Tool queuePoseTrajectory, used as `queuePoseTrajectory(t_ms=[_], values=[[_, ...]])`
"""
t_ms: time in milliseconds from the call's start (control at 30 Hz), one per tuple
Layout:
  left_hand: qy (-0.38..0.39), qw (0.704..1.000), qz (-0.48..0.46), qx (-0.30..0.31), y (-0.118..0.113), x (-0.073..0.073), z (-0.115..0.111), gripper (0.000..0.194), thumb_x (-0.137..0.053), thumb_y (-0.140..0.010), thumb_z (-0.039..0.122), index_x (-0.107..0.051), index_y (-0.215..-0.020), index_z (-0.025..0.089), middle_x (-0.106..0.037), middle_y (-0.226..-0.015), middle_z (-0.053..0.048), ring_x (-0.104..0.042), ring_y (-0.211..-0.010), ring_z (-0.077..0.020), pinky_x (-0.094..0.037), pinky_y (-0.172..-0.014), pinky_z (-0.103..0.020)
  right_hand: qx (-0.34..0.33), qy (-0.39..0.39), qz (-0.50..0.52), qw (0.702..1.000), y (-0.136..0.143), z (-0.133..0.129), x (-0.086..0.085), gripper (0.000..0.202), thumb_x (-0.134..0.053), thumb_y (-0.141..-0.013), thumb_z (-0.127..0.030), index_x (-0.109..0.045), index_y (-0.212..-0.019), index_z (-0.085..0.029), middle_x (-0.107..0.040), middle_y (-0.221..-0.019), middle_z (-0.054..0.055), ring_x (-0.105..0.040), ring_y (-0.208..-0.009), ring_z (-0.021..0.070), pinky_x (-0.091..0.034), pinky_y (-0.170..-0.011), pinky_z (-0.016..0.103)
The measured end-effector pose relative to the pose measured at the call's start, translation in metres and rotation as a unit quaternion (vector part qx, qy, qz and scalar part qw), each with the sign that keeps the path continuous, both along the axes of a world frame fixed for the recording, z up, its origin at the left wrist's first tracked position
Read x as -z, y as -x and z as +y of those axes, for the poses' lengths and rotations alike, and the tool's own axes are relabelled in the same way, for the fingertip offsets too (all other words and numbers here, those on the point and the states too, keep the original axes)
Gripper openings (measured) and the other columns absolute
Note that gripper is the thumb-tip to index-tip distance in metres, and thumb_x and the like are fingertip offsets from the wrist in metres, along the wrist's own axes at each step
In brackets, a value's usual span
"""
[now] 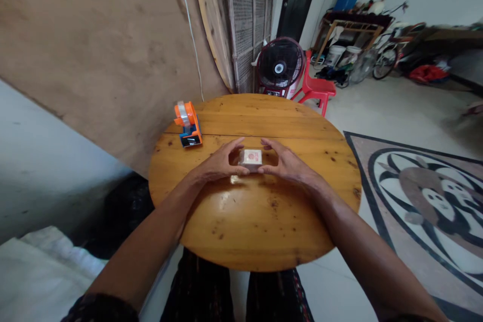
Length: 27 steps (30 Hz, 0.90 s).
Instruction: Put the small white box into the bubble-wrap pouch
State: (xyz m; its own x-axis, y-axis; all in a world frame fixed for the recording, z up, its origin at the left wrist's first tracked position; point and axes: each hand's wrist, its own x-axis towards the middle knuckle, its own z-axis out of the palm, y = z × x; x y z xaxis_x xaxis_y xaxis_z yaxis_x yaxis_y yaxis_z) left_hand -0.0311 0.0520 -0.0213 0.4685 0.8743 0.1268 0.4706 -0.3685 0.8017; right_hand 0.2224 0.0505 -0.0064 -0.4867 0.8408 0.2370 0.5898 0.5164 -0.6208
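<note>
A small white box (252, 157) with red print on top sits near the middle of the round wooden table (256, 231). On its left side is my left hand (223, 161), fingers curved in a wide C and thumb by the box's front lower edge. My right hand (285, 162) mirrors it on the right, with its thumb close to the box's front corner. Gaps show between the fingers and thumb of each hand. Whether the thumbs touch the box I cannot tell for sure. An orange and blue tape dispenser (188, 126) with clear tape stands at the table's far left.
Beyond the table are a fan (279, 65) and a red plastic chair (319, 85). A brown board (113, 30) leans along the left side. A bicycle (388, 58) and a cluttered wooden stand (350, 25) are farther back. Panda-patterned tiles (433, 196) cover the floor at right.
</note>
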Motion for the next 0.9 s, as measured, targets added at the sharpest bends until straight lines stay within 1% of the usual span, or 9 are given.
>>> queuePoseTrajectory(t_ms=[33, 133, 233, 333, 467, 633, 767, 833, 900], values=[[0.005, 1.000, 0.004, -0.002, 0.001, 0.000, 0.000, 0.103, -0.079, -0.066, 0.049, -0.028, -0.151, 0.022, -0.046, -0.146, -0.016, -0.048, -0.132, -0.0323, -0.039, -0.109, -0.049, -0.003, 0.010, 0.001, 1.000, -0.002, 0.000, 0.001, 0.089, -0.077, -0.070, -0.048, -0.039, -0.146, -0.020, -0.055, -0.138, 0.017, -0.056, -0.124, 0.0307, -0.043, -0.104, 0.049], [-0.016, 0.999, 0.036, -0.006, 0.001, -0.002, -0.001, 0.094, -0.078, -0.066, 0.048, -0.038, -0.146, 0.020, -0.048, -0.145, -0.015, -0.048, -0.131, -0.0322, -0.039, -0.110, -0.048, -0.014, 0.023, -0.019, 0.999, 0.000, -0.001, 0.000, 0.087, -0.078, -0.070, -0.047, -0.043, -0.144, -0.017, -0.059, -0.134, 0.017, -0.057, -0.123, 0.0317, -0.043, -0.104, 0.050], [-0.036, 0.998, 0.043, -0.012, -0.004, -0.005, -0.003, 0.080, -0.075, -0.069, 0.042, -0.047, -0.140, 0.017, -0.052, -0.141, -0.014, -0.051, -0.129, -0.0305, -0.040, -0.110, -0.045, -0.016, 0.009, -0.037, 0.999, 0.006, -0.003, -0.001, 0.074, -0.074, -0.074, -0.040, -0.049, -0.139, -0.015, -0.062, -0.131, 0.017, -0.060, -0.118, 0.0314, -0.046, -0.100, 0.048], [-0.041, 0.999, 0.015, -0.025, -0.007, -0.006, -0.005, 0.071, -0.074, -0.072, 0.037, -0.052, -0.136, 0.016, -0.057, -0.135, -0.013, -0.055, -0.124, -0.0282, -0.042, -0.108, -0.043, -0.010, -0.017, -0.031, 0.999, 0.010, -0.004, -0.001, 0.064, -0.073, -0.076, -0.035, -0.055, -0.134, -0.015, -0.065, -0.125, 0.016, -0.063, -0.113, 0.0301, -0.047, -0.098, 0.047], [-0.052, 0.997, -0.035, -0.043, -0.009, -0.002, -0.004, 0.074, -0.074, -0.073, 0.035, -0.047, -0.139, 0.018, -0.060, -0.130, -0.012, -0.058, -0.120, -0.0259, -0.043, -0.106, -0.042, 0.006, -0.039, 0.014, 0.999, 0.011, -0.002, 0.000, 0.061, -0.073, -0.076, -0.035, -0.056, -0.132, -0.017, -0.067, -0.123, 0.014, -0.062, -0.114, 0.0290, -0.045, -0.100, 0.047], [-0.061, 0.998, 0.019, -0.018, -0.009, -0.002, -0.001, 0.072, -0.074, -0.072, 0.043, -0.052, -0.135, 0.016, -0.058, -0.132, -0.014, -0.054, -0.122, -0.0300, -0.041, -0.107, -0.046, -0.014, 0.019, -0.004, 1.000, 0.009, -0.001, -0.003, 0.059, -0.071, -0.078, -0.035, -0.057, -0.133, -0.020, -0.067, -0.123, 0.013, -0.063, -0.112, 0.0302, -0.046, -0.099, 0.048], [-0.020, 0.999, 0.041, 0.015, -0.002, -0.009, -0.002, 0.084, -0.076, -0.068, 0.051, -0.047, -0.140, 0.018, -0.052, -0.141, -0.015, -0.051, -0.127, -0.0329, -0.040, -0.108, -0.049, -0.012, 0.032, -0.020, 0.999, 0.004, -0.002, -0.003, 0.074, -0.076, -0.073, -0.040, -0.049, -0.140, -0.020, -0.060, -0.133, 0.015, -0.058, -0.120, 0.0317, -0.043, -0.103, 0.051], [-0.013, 0.999, 0.042, 0.027, 0.001, -0.010, -0.002, 0.085, -0.076, -0.068, 0.049, -0.046, -0.140, 0.018, -0.049, -0.143, -0.015, -0.049, -0.129, -0.0327, -0.038, -0.110, -0.049, -0.003, 0.034, -0.020, 0.999, 0.001, -0.002, -0.002, 0.080, -0.077, -0.071, -0.041, -0.046, -0.142, -0.019, -0.058, -0.136, 0.016, -0.056, -0.123, 0.0315, -0.042, -0.105, 0.051], [-0.013, 0.999, 0.039, 0.034, 0.003, -0.010, -0.002, 0.082, -0.075, -0.070, 0.046, -0.046, -0.141, 0.018, -0.049, -0.144, -0.015, -0.049, -0.130, -0.0318, -0.037, -0.111, -0.049, 0.000, 0.033, -0.015, 0.999, 0.000, -0.001, -0.002, 0.078, -0.077, -0.071, -0.039, -0.047, -0.141, -0.018, -0.059, -0.135, 0.016, -0.057, -0.122, 0.0307, -0.041, -0.106, 0.050]])
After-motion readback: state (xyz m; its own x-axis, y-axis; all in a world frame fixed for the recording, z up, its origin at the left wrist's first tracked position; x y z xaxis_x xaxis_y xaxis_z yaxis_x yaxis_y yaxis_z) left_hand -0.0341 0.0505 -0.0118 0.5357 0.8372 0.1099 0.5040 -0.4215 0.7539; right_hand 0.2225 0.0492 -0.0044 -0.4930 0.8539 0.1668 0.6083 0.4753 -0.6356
